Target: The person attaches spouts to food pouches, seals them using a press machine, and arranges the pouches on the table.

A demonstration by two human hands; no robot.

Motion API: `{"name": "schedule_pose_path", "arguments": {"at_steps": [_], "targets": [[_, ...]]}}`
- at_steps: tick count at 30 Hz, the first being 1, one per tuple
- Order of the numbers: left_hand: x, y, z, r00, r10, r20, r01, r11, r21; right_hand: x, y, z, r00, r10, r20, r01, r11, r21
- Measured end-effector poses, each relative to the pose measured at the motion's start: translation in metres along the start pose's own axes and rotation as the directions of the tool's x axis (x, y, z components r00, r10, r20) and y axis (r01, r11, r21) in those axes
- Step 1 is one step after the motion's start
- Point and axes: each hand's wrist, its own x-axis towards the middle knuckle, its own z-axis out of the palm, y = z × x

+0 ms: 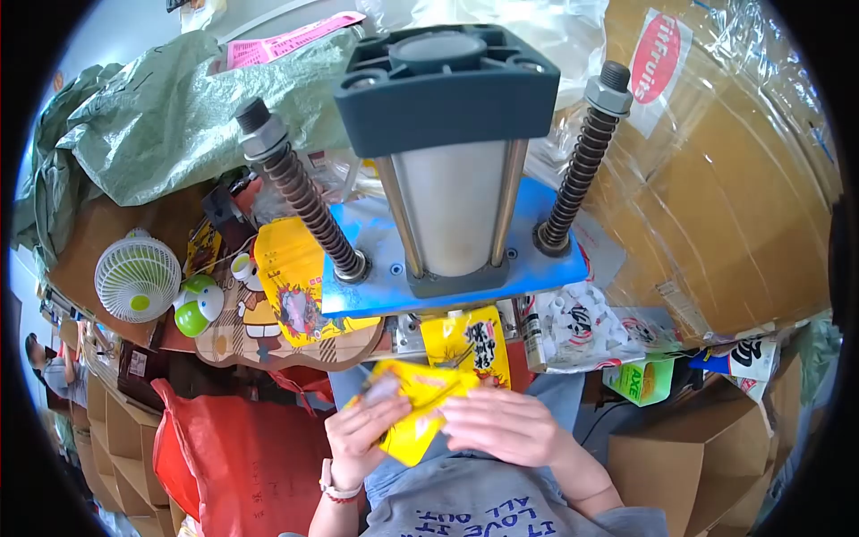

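A yellow printed pouch [425,394] is between my two hands, above my lap, slightly blurred. My left hand [362,434] grips its left side, fingers bent over the front. On its right side, my right hand [506,425] presses with fingers together. Just beyond, another yellow pouch [467,345] with black characters lies under the front of the blue plate [358,295]. That plate belongs to a press with a grey cylinder [447,210] and two spring rods. More yellow pouches [291,282] lie on the patterned board to the left.
A white fan [137,277] stands at left, near a red bag [237,456]. Clear bags of white pieces [582,327] lie right of the press. Cardboard boxes [707,447] stand at right. A person [63,371] is at the far left.
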Motion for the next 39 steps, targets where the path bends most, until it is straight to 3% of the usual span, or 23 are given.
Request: {"name": "schedule_pose_path", "arguments": {"at_steps": [1,3,7,9,11,14,16,18,19,20,22,23,24,25,27,28,30,31,33,34,35,38,39], "targets": [[0.003,0.005,-0.004,0.999,0.022,0.033,-0.019,0.995,-0.095,-0.001,-0.002,-0.006,1.000,-0.004,-0.001,0.004,1.000,-0.006],[0.009,0.010,0.001,0.998,0.033,0.060,-0.026,0.993,-0.118,-0.007,-0.004,-0.014,1.000,0.013,-0.006,-0.013,0.998,0.069],[0.012,0.007,0.021,1.000,0.017,0.004,-0.017,0.998,-0.059,-0.017,-0.004,-0.022,0.994,0.108,0.007,-0.106,0.984,-0.144],[0.012,0.011,0.023,0.992,0.054,0.115,-0.045,0.996,-0.083,-0.021,0.000,-0.020,0.992,0.118,0.052,-0.111,0.988,-0.111],[0.013,0.012,0.029,0.988,0.073,0.139,-0.052,0.987,-0.153,-0.019,0.001,-0.020,0.994,0.100,0.042,-0.104,0.990,0.101],[0.010,0.013,0.046,0.974,-0.033,0.224,0.135,0.879,-0.458,-0.018,0.009,-0.018,0.979,0.201,0.026,-0.203,0.973,0.112],[-0.002,-0.003,0.072,0.801,-0.287,0.526,0.528,0.754,-0.392,-0.017,0.021,-0.016,0.940,0.338,-0.034,-0.339,0.940,-0.028],[-0.008,-0.011,0.108,0.713,-0.498,0.494,0.694,0.396,-0.601,-0.019,0.027,-0.023,0.896,0.413,-0.164,-0.430,0.899,-0.085],[0.000,-0.010,0.114,0.651,-0.581,0.488,0.703,0.219,-0.677,-0.024,0.025,-0.031,0.865,0.448,-0.226,-0.473,0.878,-0.073],[0.010,-0.012,0.111,0.616,-0.584,0.528,0.713,0.129,-0.689,-0.033,0.022,-0.039,0.827,0.484,-0.286,-0.519,0.853,-0.055],[0.032,-0.015,0.105,0.580,-0.580,0.572,0.695,-0.013,-0.719,-0.040,0.026,-0.048,0.738,0.547,-0.394,-0.631,0.768,-0.115],[0.035,-0.024,0.111,0.605,-0.569,0.556,0.668,-0.018,-0.744,-0.042,0.032,-0.050,0.692,0.581,-0.428,-0.694,0.699,-0.172],[0.035,-0.027,0.114,0.604,-0.574,0.554,0.668,-0.016,-0.744,-0.048,0.046,-0.046,0.702,0.588,-0.403,-0.712,0.602,-0.362],[0.035,-0.029,0.116,0.605,-0.566,0.560,0.653,-0.050,-0.756,-0.060,0.059,-0.041,0.703,0.588,-0.400,-0.711,0.605,-0.358],[0.037,-0.027,0.117,0.587,-0.566,0.579,0.642,-0.110,-0.759,-0.078,0.073,-0.030,0.709,0.683,-0.173,-0.633,0.510,-0.582],[0.040,-0.029,0.115,0.590,-0.573,0.569,0.636,-0.105,-0.764,-0.081,0.064,-0.029,0.615,0.767,-0.183,-0.743,0.486,-0.460],[0.040,-0.035,0.104,0.571,-0.542,0.617,0.746,0.028,-0.666,-0.087,0.061,-0.037,0.666,0.728,-0.164,-0.720,0.569,-0.398],[0.047,-0.038,0.088,0.613,-0.535,0.580,0.763,0.213,-0.610,-0.088,0.060,-0.043,0.692,0.710,-0.129,-0.699,0.615,-0.366],[0.045,-0.071,0.082,0.831,-0.548,0.094,0.442,0.548,-0.711,-0.084,0.059,-0.047,0.715,0.692,-0.098,-0.678,0.652,-0.340],[0.045,-0.079,0.065,0.890,-0.448,-0.086,0.446,0.894,-0.045,-0.085,0.059,-0.047,0.727,0.683,-0.071,-0.666,0.676,-0.315],[0.045,-0.088,0.046,0.959,-0.252,-0.131,0.274,0.700,0.660,-0.087,0.060,-0.046,0.728,0.682,-0.069,-0.666,0.679,-0.311],[-0.003,-0.128,0.045,0.957,-0.252,0.145,0.140,0.837,0.529,-0.094,0.066,-0.043,0.768,0.633,-0.098,-0.627,0.711,-0.318],[-0.010,-0.123,0.042,0.973,-0.209,0.098,0.147,0.889,0.434,-0.092,0.066,-0.040,0.722,0.661,-0.204,-0.691,0.705,-0.163]]}}
